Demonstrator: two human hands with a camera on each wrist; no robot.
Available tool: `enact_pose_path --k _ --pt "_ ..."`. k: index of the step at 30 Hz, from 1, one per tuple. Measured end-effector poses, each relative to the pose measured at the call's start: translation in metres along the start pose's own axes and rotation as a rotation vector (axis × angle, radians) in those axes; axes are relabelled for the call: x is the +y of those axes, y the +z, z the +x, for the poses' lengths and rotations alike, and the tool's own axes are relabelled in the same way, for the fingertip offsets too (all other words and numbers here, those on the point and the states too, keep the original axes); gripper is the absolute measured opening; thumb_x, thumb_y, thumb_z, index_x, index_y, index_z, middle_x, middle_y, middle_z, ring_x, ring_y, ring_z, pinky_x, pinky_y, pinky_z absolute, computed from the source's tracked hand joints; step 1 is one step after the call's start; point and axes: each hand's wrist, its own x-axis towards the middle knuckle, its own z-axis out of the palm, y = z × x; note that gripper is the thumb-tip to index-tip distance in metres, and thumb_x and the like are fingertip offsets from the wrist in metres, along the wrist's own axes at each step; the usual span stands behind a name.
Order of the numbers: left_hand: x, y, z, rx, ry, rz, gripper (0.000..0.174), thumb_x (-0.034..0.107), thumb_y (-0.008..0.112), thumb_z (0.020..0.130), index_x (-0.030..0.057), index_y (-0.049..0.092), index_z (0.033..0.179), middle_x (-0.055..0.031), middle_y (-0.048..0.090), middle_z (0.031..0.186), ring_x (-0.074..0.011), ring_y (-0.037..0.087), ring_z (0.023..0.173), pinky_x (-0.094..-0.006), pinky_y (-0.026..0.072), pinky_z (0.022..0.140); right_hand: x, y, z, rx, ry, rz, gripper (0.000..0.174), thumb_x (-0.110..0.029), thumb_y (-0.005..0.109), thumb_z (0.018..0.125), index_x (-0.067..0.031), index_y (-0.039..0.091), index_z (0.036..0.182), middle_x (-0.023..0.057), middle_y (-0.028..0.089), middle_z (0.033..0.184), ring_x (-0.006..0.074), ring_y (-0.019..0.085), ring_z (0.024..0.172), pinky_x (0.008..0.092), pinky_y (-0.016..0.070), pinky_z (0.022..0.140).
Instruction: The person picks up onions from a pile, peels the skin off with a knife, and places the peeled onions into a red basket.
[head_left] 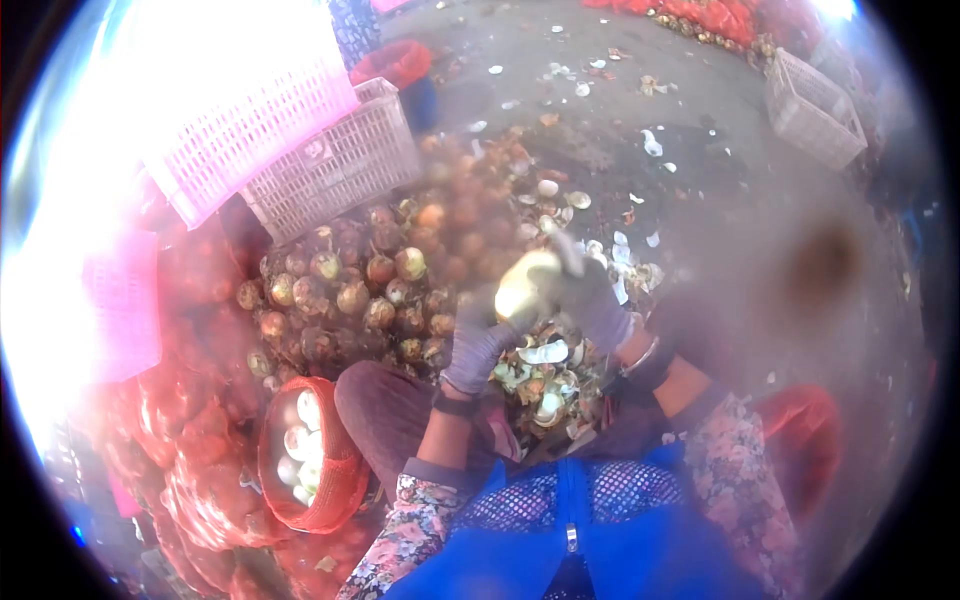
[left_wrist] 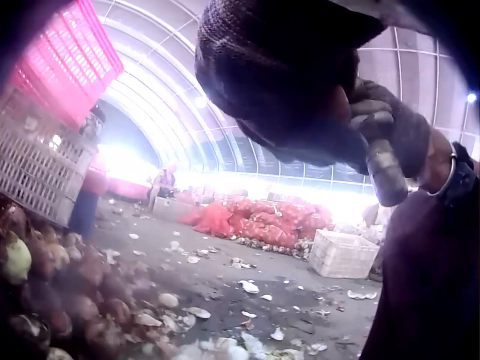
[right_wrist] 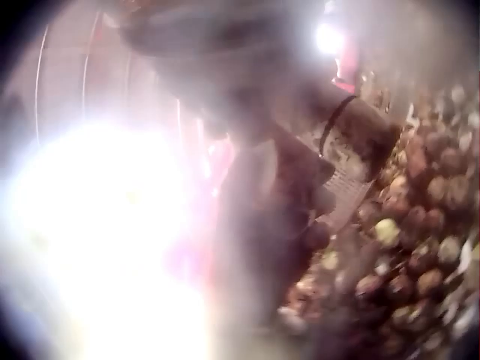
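In the head view my gloved left hand (head_left: 478, 348) grips a pale, peeled-looking onion (head_left: 525, 283) above the heap. My gloved right hand (head_left: 598, 308) is close against the onion's right side. The left wrist view shows the right hand (left_wrist: 397, 124) curled round a tool with a short, grey, rounded handle (left_wrist: 385, 174); its working end is hidden. Dark and near the camera, the left hand (left_wrist: 281, 82) fills the top there. Glare and blur cover the hands in the right wrist view. Below the hands lie peelings (head_left: 545, 353) and cut scraps between the legs.
Unpeeled onions (head_left: 352, 297) are heaped ahead and left. A red mesh basket (head_left: 345, 500) with white peeled onions stands by the left knee, next to full red mesh bags (head_left: 205, 490). Pink (head_left: 255, 130) and white crates (head_left: 335, 160) rise behind; another white crate (head_left: 815, 110) stands far right.
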Motion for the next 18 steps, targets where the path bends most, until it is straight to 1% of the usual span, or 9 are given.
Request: enact_pose_path --k 1,4,5,6,8,11,13,16,18 --pt "0.006 0.007 -0.002 0.017 0.036 -0.038 0.044 0.013 0.077 0.081 0.0004 0.060 0.120 -0.0049 0.067 0.099 -0.0109 0.064 0.084 -0.0249 0.0548 0.067 -0.015 -0.002 0.004 0.088 0.109 0.056 0.047 -0.019 0.062 0.091 -0.0101 0.050 0.135 0.0059 0.068 0.082 0.0123 0.061 0.057 0.0252 0.0513 0.050" --pt "0.015 0.020 -0.008 0.081 0.074 -0.247 0.048 0.016 0.077 0.081 0.0005 0.058 0.122 -0.0074 0.067 0.104 -0.0133 0.065 0.089 -0.0255 0.0556 0.072 -0.023 -0.027 0.016 0.381 0.135 0.590 0.049 -0.023 0.058 0.093 -0.0115 0.046 0.140 0.0069 0.067 0.081 0.0123 0.057 0.053 0.0241 0.0483 0.045" --pt "0.015 0.020 -0.009 0.105 0.091 -0.332 0.049 0.016 0.077 0.081 0.0004 0.057 0.123 -0.0079 0.066 0.105 -0.0139 0.065 0.091 -0.0257 0.0557 0.073 -0.023 -0.029 0.017 0.384 0.120 0.527 0.050 -0.023 0.058 0.094 -0.0120 0.045 0.140 0.0075 0.067 0.081 0.0125 0.057 0.052 0.0244 0.0480 0.044" --pt "0.015 0.018 -0.008 0.126 0.073 -0.321 0.051 0.014 0.076 0.082 0.0002 0.054 0.126 -0.0081 0.065 0.109 -0.0150 0.064 0.094 -0.0274 0.0561 0.078 -0.023 -0.031 0.019 0.389 0.104 0.465 0.050 -0.024 0.057 0.094 -0.0126 0.044 0.141 0.0081 0.067 0.081 0.0127 0.057 0.051 0.0247 0.0477 0.044" --pt "0.013 0.016 -0.004 0.176 0.160 -0.207 0.051 0.011 0.076 0.082 0.0007 0.054 0.127 -0.0075 0.064 0.110 -0.0153 0.064 0.095 -0.0284 0.0561 0.081 -0.014 -0.031 0.023 0.203 0.016 -0.145 0.049 -0.026 0.057 0.094 -0.0138 0.045 0.141 0.0099 0.066 0.081 0.0134 0.057 0.051 0.0266 0.0485 0.044" --pt "-0.001 0.013 0.002 0.243 0.233 -0.097 0.051 0.008 0.076 0.082 0.0016 0.053 0.127 -0.0066 0.062 0.111 -0.0151 0.063 0.095 -0.0287 0.0559 0.083 0.018 -0.017 0.005 -0.035 0.011 -0.540 0.046 -0.021 0.056 0.093 -0.0157 0.048 0.139 0.0168 0.067 0.099 0.0237 0.065 0.066 0.0352 0.0550 0.058" --pt "-0.010 0.009 0.005 0.282 0.254 -0.011 0.051 0.006 0.077 0.080 0.0021 0.054 0.126 -0.0059 0.062 0.110 -0.0145 0.063 0.095 -0.0281 0.0554 0.083 0.035 0.005 -0.004 -0.054 -0.254 -0.581 0.047 -0.015 0.055 0.092 -0.0159 0.048 0.139 0.0184 0.066 0.106 0.0295 0.068 0.077 0.0381 0.0563 0.068" --pt "-0.015 0.007 0.006 0.335 0.289 0.159 0.051 0.007 0.080 0.078 0.0023 0.055 0.123 -0.0050 0.062 0.108 -0.0133 0.062 0.095 -0.0268 0.0545 0.082 0.043 0.027 -0.013 0.098 -0.396 -0.646 0.046 -0.006 0.051 0.091 -0.0150 0.051 0.136 0.0171 0.067 0.107 0.0346 0.067 0.088 0.0389 0.0555 0.075" --pt "-0.016 0.008 0.003 0.356 0.329 0.262 0.051 0.007 0.081 0.078 0.0023 0.056 0.122 -0.0048 0.063 0.108 -0.0127 0.062 0.094 -0.0261 0.0538 0.081 0.054 0.034 -0.006 0.164 -0.482 -0.626 0.049 -0.003 0.052 0.090 -0.0150 0.050 0.137 0.0168 0.067 0.107 0.0343 0.067 0.091 0.0388 0.0556 0.076"
